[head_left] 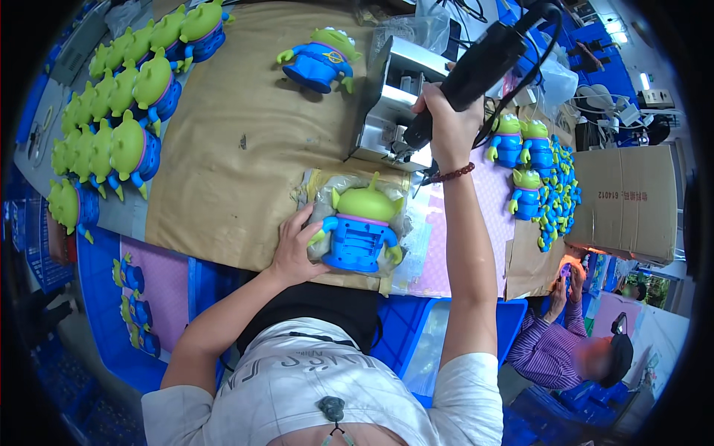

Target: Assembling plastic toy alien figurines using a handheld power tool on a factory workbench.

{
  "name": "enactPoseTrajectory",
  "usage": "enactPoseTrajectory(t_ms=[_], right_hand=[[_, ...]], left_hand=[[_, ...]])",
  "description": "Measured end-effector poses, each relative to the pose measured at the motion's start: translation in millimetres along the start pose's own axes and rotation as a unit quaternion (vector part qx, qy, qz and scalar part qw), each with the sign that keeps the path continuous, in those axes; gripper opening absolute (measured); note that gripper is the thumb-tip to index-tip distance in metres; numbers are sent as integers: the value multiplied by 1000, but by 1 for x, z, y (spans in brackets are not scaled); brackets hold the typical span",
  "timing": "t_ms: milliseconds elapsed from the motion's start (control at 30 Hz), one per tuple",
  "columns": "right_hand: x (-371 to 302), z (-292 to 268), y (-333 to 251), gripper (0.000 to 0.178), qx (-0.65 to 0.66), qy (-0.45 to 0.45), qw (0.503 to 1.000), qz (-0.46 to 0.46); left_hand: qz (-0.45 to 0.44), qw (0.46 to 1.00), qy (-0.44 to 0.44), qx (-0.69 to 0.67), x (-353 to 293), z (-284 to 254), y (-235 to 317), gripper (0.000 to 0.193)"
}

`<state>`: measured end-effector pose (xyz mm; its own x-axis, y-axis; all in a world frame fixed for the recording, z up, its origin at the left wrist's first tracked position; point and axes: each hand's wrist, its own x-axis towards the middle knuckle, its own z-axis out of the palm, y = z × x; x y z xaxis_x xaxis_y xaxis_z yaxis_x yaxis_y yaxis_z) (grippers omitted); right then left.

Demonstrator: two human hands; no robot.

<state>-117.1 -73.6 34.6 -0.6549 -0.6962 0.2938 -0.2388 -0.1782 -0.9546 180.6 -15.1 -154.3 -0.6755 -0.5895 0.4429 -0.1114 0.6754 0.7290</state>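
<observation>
A green and blue alien toy figure (361,204) lies back side up on a plastic-covered pad, its open battery compartment showing. My left hand (296,249) holds it by its left side, the fingers bent against the arm and body. Up and to the right, my right hand (452,123) is wrapped round a black electric screwdriver (480,63) with a cable. The screwdriver points down at a metal screw feeder (394,93), its tip at the feeder's near end. Whether a screw sits on the tip is too small to tell.
Rows of similar figures (123,89) stand at the left. One lone figure (318,59) lies face up at the back. Small blue-green parts (558,193) are heaped at the right, beside a cardboard box (628,197). Another person (569,349) works at the far right. Blue bins (111,320) stand in front.
</observation>
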Motion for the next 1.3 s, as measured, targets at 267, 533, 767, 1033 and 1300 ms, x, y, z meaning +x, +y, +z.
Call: enactPoseTrajectory(t_ms=[267,533,767,1033,1300], right_hand=[[-74,-22,-54,69,80,-63,992,79],[-172,-46,-51,84,105,-169,979,-52],[-195,-49,-15,70,230,-240,930,-154],[-210,-35,-26,76,140,-196,941,-235],[-209,-34,-23,73,125,-230,935,-239]], left_hand=[[-7,1000,1,4,-2,-1,0,99],[5,1000,7,2,1,0,1,98],[9,1000,7,2,1,2,1,98],[4,1000,6,9,-4,2,-1,99],[2,1000,6,14,-4,1,-1,101]])
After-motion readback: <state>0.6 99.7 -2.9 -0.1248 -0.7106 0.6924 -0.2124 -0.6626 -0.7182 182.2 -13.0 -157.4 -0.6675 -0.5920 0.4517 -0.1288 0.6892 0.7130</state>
